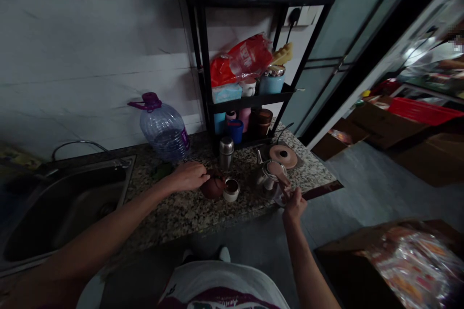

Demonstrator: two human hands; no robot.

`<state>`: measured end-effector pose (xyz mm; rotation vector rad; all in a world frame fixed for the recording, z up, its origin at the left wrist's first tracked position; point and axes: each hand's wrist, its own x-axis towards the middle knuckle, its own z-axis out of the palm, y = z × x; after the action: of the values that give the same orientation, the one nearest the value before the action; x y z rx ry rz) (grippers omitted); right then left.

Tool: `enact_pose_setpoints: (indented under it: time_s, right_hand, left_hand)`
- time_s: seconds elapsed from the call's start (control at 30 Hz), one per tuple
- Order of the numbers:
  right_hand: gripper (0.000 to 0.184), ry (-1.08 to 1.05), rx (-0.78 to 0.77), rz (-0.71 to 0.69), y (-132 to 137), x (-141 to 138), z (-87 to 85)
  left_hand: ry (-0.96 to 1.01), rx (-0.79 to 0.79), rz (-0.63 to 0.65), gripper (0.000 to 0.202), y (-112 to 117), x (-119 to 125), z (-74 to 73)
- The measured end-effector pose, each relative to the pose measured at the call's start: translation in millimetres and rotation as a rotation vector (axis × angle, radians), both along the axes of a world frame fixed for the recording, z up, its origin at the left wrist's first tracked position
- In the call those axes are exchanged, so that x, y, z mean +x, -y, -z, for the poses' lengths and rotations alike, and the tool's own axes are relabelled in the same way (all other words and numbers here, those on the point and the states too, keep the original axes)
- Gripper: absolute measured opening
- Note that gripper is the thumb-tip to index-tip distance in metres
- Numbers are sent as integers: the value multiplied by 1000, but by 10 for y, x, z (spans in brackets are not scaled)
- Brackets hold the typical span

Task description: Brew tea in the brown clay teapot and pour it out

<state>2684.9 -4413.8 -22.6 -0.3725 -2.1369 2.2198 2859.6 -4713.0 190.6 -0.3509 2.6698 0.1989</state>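
Observation:
My left hand [190, 176] is closed at the left side of a small reddish-brown teapot [213, 187], where its handle would be; the fingers hide the grip. Just right of the teapot stands a small white cup [231, 196] with something dark inside. My right hand [295, 203] is wrapped round the pinkish-brown handle of a shiny metal kettle [267, 182], whose thin spout points up and left. Behind the kettle lies a round pinkish disc [286, 158] with a black centre. A steel flask [226, 153] stands upright behind the teapot and cup.
A sink [68, 217] is set into the speckled counter [203, 215] on the left. A large plastic bottle [165, 130] stands by the wall. A black shelf rack [250, 102] holds cups and bags. Boxes [340, 260] stand on the floor at right.

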Motion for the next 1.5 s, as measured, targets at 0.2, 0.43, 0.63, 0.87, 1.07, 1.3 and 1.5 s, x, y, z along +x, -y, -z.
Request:
enact_pose_setpoints:
  time_s: [0.2, 0.43, 0.63, 0.87, 1.07, 1.3, 1.5]
  right_hand:
    - [59, -9, -1, -7, -5, -1, 15]
    - [60, -15, 26, -1, -23, -7, 10]
    - [62, -2, 14, -7, 4, 21, -60]
    - [59, 4, -2, -3, 15, 16, -76]
    - [58, 16, -1, -13, 7, 18, -83]
    - [58, 19, 11, -18, -13, 14, -45]
    - [58, 21, -10, -19, -22, 1, -9]
  left_hand:
    - [12, -5, 12, 39, -25, -4, -38]
    - [3, -13, 11, 39, -32, -4, -21]
    - [11, -15, 6, 39, -37, 1, -20]
    - [12, -9, -9, 39, -35, -5, -29]
    - [-2, -2, -6, 40, -35, 11, -26]
    - [-5, 4, -18, 40, -33, 14, -16]
    - [-30, 17, -18, 39, -3, 30, 21]
